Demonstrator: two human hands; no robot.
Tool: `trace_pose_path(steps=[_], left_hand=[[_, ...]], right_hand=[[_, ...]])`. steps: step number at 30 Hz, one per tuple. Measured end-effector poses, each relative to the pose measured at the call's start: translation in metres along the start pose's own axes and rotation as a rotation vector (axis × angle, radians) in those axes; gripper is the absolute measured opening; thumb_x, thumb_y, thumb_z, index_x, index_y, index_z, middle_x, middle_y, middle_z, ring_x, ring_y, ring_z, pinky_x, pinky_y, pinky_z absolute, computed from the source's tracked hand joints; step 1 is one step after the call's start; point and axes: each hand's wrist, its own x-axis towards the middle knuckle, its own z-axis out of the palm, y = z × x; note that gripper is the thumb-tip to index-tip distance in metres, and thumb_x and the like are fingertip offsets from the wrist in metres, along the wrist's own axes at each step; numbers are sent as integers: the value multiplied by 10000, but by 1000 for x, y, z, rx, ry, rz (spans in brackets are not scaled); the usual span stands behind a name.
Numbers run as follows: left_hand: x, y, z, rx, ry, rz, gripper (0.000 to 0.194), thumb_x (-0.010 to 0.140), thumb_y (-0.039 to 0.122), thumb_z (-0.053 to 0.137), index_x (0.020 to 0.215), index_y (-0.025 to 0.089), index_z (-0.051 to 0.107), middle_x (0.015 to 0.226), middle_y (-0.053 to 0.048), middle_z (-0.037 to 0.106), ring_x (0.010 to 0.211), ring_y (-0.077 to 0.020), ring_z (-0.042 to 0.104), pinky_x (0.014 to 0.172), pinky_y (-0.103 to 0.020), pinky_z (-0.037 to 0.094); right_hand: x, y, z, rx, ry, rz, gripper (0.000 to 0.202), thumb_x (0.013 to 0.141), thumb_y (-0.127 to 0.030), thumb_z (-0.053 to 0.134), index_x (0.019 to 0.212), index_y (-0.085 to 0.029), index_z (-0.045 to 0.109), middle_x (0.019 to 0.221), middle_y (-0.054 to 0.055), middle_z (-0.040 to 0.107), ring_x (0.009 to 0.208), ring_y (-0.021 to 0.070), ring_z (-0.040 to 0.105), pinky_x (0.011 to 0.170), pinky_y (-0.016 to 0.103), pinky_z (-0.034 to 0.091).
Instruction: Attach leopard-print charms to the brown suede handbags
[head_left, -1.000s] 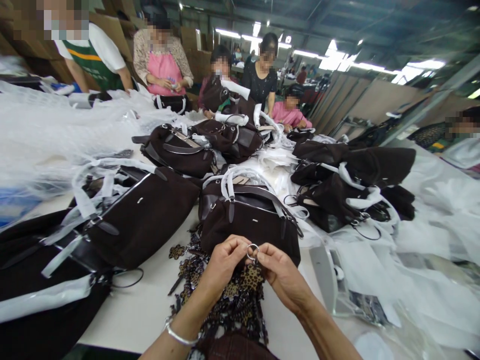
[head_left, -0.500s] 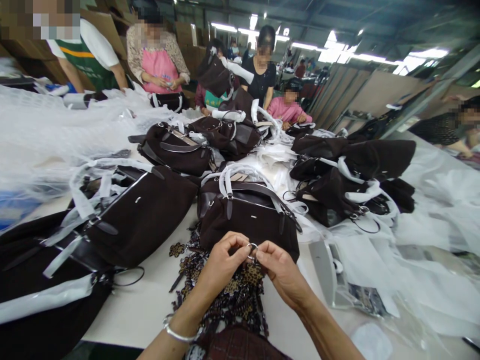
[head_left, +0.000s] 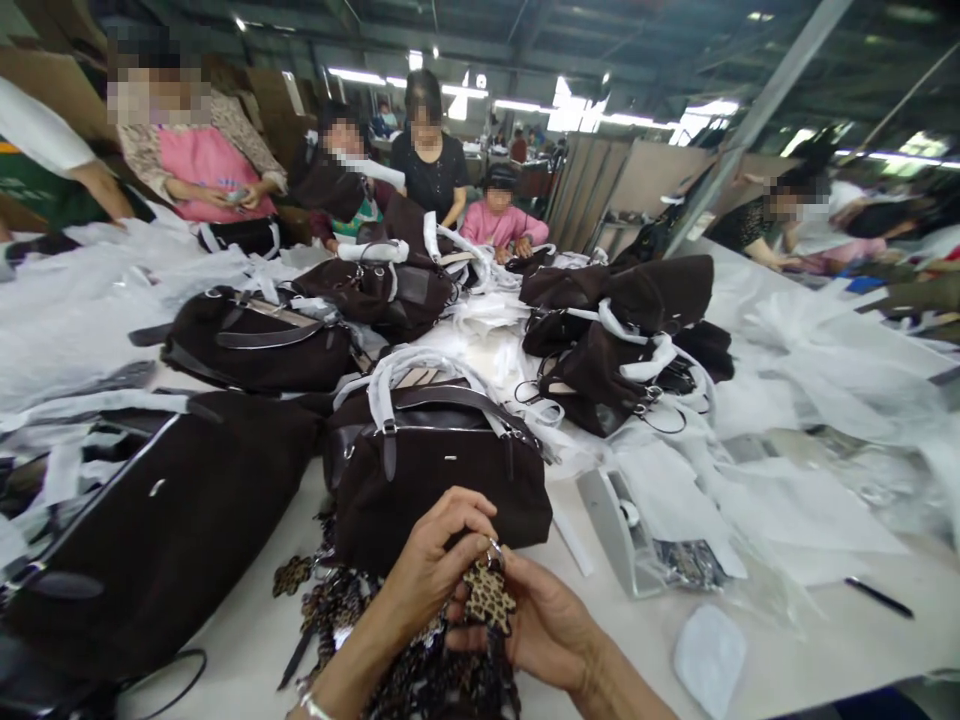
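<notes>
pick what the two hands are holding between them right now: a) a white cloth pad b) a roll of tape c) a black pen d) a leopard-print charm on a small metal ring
d, the left hand and right hand pinch a leopard-print charm between them, its small metal ring at the fingertips, just in front of the dark brown handbag.

A handbag lies behind both hands, charm pile beneath them.

White table across the frame: brown handbags at centre and left, leopard-print charms at lower centre, white wrapping sheets right, black pen lower right.
</notes>
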Motion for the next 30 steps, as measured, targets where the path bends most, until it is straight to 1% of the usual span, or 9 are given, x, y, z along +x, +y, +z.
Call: trace_pose_path(steps=[3, 6, 9, 12, 15, 18, 22, 25, 30], left_hand=[[13, 3, 7, 6, -36, -14, 158, 917, 303, 588, 834, 219, 693, 1099, -58, 623, 1048, -184, 590, 931, -293, 444], [25, 4, 11, 25, -97, 8, 149, 902, 304, 613, 838, 228, 724, 1097, -66, 635, 1066, -193, 592, 935, -299, 459], [38, 1, 12, 48, -155, 22, 135, 897, 296, 622, 861, 239, 739, 1084, -66, 647, 1059, -191, 600, 931, -302, 471], [56, -4, 9, 60, -170, 15, 141, 899, 301, 617, 874, 241, 742, 1076, -65, 653, 1055, -193, 604, 946, -314, 468], [77, -10, 4, 73, -201, -9, 159, 908, 302, 600, 881, 235, 741, 1096, -68, 651, 1054, -195, 606, 968, -327, 456], [103, -23, 0, 127, -234, -9, 123, 897, 260, 607, 930, 228, 721, 1104, -64, 659, 1058, -192, 608, 980, -335, 454], [141, -51, 0, 483, -178, 124, 210, 897, 179, 572, 1069, 238, 677, 1205, -65, 656, 1142, -204, 566, 1026, -392, 413], [163, -68, 2, 780, -237, 237, 264, 901, 173, 562, 1142, 242, 643, 1262, -62, 651, 1173, -224, 535, 1031, -432, 376], [175, -77, 4, 1100, -217, 304, 120, 907, 194, 553, 1005, 196, 623, 1049, -73, 678, 1028, -245, 551, 917, -413, 372]], right_hand=[[0, -10, -10, 81, -46, 13, 388, 830, -455, 648, 1009, -112, 671, 933, 83, 762, 936, 238, 704, 895, 421, 541], [2, -15, -19, 173, -72, 1, 383, 784, -433, 683, 946, -85, 690, 877, 82, 766, 919, 251, 713, 839, 387, 563], [5, -22, -22, 288, -34, -8, 311, 743, -377, 726, 844, -85, 695, 774, 53, 757, 822, 207, 716, 760, 348, 575], [10, -35, -21, 368, 41, -31, 266, 759, -363, 731, 807, -106, 686, 749, 32, 746, 790, 173, 710, 799, 355, 576], [19, -51, -22, 334, 91, -126, 238, 777, -337, 720, 881, -130, 669, 830, 40, 748, 894, 205, 710, 890, 412, 563], [30, -66, -27, 199, 142, -253, 179, 803, -312, 702, 884, -183, 608, 843, 35, 738, 902, 212, 708, 870, 423, 567], [46, -81, -37, -48, 266, -347, 249, 812, -376, 705, 859, -206, 529, 799, 15, 713, 790, 172, 699, 750, 346, 587], [59, -90, -46, -239, 425, -427, 332, 781, -449, 724, 862, -191, 533, 755, 10, 700, 681, 145, 676, 620, 277, 582], [83, -95, -61, -377, 550, -519, 400, 752, -518, 725, 877, -184, 545, 748, 23, 707, 651, 155, 678, 514, 242, 564]])
